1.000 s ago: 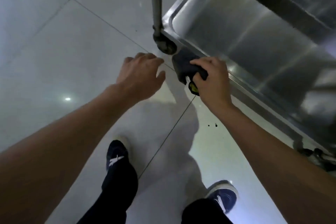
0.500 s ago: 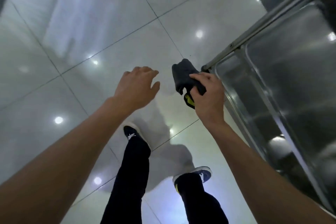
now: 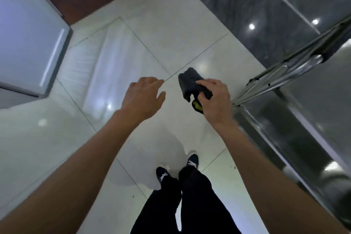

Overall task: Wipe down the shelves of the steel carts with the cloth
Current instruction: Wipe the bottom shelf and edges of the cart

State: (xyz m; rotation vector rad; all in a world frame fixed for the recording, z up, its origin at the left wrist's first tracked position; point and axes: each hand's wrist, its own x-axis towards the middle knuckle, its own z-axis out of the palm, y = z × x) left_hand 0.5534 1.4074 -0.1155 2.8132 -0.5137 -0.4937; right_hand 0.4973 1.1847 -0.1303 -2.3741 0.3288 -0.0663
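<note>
Dark gray cloth (image 3: 190,83) is bunched up in the right hand (image 3: 216,100), pinched tight, just beside the steel cart (image 3: 284,74). Left hand (image 3: 142,97) floats over the floor (image 3: 171,24), fingers loose, holding nothing.

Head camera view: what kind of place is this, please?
Probably a commercial kitchen or service area indoors: a steel cart stands on glossy white floor tiles, and the right hand grips a dark cleaning cloth.
</note>
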